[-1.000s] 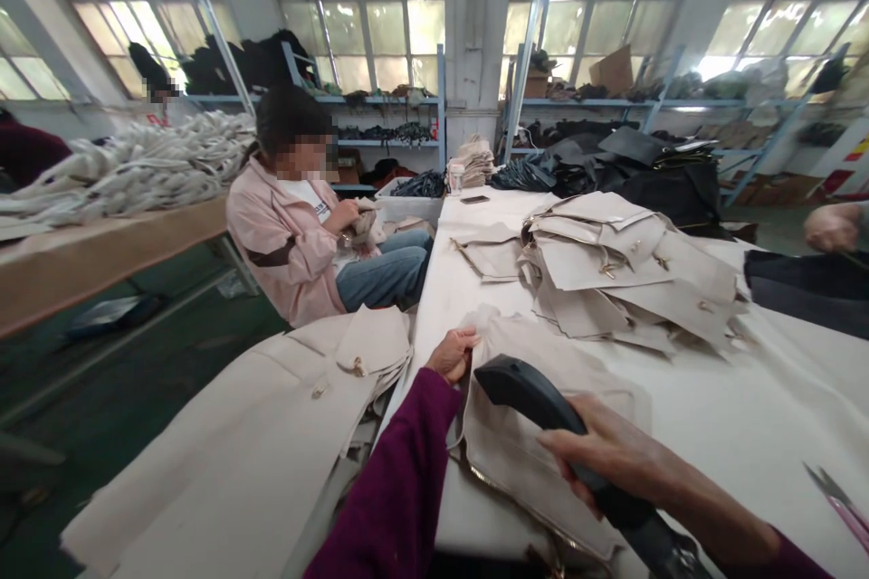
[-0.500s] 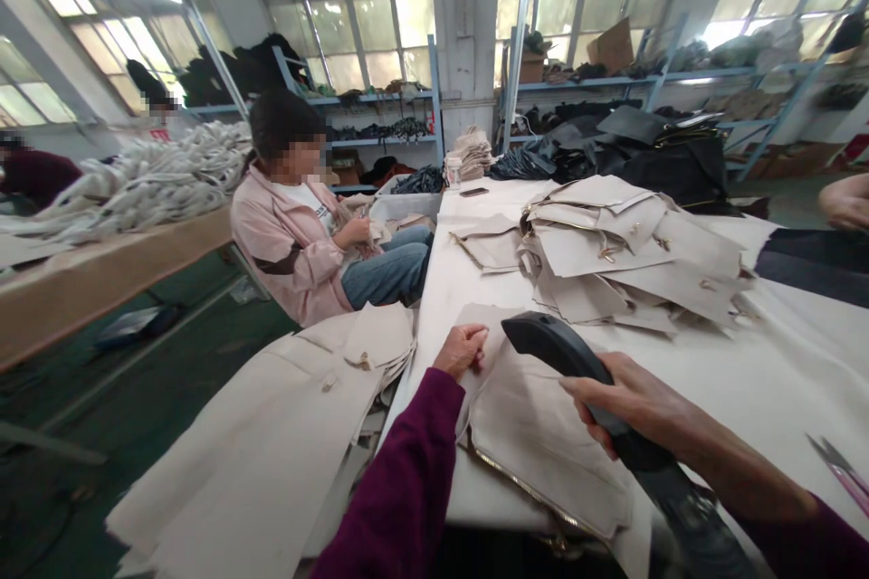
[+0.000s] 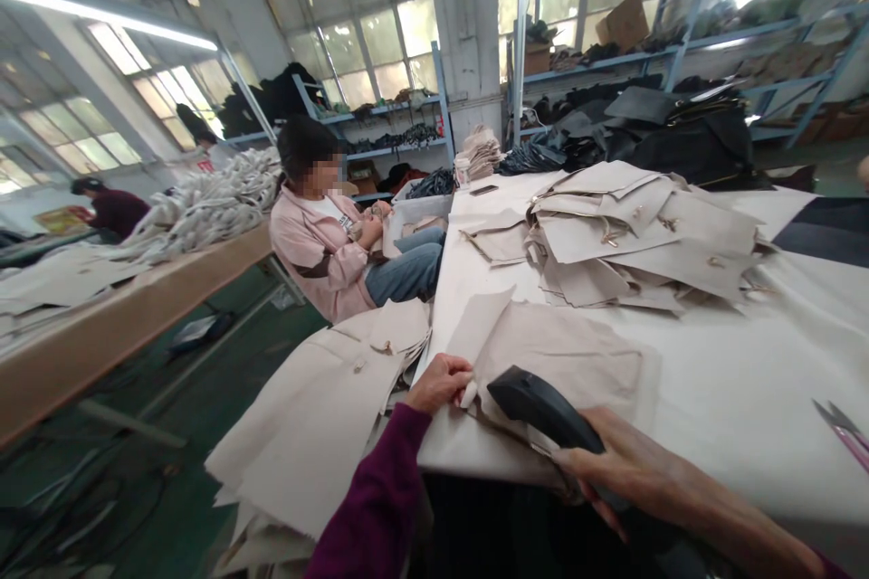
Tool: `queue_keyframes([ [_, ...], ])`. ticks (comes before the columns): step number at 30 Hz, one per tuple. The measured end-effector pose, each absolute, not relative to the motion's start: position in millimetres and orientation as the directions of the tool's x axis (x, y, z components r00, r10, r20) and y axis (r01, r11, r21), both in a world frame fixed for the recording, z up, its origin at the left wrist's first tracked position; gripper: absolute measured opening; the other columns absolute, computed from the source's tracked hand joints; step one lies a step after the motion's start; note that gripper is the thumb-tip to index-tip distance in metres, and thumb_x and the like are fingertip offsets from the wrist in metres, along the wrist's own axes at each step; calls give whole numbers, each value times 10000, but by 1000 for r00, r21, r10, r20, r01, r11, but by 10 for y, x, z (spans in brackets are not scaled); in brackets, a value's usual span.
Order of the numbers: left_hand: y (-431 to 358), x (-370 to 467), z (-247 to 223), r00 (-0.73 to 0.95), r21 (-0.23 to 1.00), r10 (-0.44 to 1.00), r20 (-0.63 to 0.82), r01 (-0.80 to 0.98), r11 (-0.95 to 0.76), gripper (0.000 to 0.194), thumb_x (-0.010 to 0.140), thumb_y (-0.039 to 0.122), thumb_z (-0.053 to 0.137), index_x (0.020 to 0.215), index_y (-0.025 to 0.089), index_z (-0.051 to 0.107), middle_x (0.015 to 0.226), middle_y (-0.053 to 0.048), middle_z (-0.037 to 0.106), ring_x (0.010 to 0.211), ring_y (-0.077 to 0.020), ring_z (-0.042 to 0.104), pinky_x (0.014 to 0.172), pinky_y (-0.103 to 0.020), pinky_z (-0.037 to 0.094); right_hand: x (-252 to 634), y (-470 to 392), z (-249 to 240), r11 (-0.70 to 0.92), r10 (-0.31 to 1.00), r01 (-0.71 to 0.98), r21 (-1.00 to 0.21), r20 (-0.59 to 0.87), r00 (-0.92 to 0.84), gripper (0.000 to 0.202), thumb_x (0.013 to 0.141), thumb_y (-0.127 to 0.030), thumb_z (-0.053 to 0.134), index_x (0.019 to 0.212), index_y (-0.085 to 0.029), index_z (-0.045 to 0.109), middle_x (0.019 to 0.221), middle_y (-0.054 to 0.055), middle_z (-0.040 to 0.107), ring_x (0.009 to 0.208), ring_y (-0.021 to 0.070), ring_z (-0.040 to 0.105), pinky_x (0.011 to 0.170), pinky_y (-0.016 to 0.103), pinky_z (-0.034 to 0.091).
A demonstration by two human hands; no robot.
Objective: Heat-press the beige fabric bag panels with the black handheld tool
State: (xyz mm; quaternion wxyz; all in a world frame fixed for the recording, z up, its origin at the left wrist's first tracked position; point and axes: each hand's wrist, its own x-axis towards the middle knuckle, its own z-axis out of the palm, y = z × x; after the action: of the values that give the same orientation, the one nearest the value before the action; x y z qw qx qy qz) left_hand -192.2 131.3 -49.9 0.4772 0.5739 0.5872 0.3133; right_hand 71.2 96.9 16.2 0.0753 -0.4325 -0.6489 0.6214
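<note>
The beige fabric piece lies spread on the near part of the pale worktop, its broad face up. Its long axis runs roughly from left to right across the view, and a narrow flap at its left slants away from the wearer and to the right. Left of the worktop, a stack of beige panels slopes down toward the wearer; a seated person in a pink jacket is beyond it. Past the piece, on the worktop, sits a heaped pile of beige parts.

The left arm, in a purple sleeve, reaches forward from the bottom; the right comes in from the lower right, its forearm bare. The black curved tool points its tip forward and left over the piece, its long axis running back toward the lower right. The right hand is wrapped round the tool, at the near right of the piece. The left hand has its fingers together, pinching the piece at its near left corner, knuckles up. Scissors rest at the right, blades pointing away. A phone lies at the far left of the worktop. Part of a metal zipper shows along the piece's near edge, beside the tool.
</note>
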Motion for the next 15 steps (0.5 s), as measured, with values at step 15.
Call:
queue_keyframes([
  [15, 1148, -1630, -565, 16, 777, 999, -29, 630, 12, 190, 770, 306, 472, 704, 155, 568, 583, -19, 567, 585, -178, 571, 567, -280, 424, 486, 1090, 262, -91, 825, 450, -889, -320, -466, 220, 788, -355, 532, 671, -175, 485, 454, -42, 515, 367, 96, 494, 338, 174, 418],
])
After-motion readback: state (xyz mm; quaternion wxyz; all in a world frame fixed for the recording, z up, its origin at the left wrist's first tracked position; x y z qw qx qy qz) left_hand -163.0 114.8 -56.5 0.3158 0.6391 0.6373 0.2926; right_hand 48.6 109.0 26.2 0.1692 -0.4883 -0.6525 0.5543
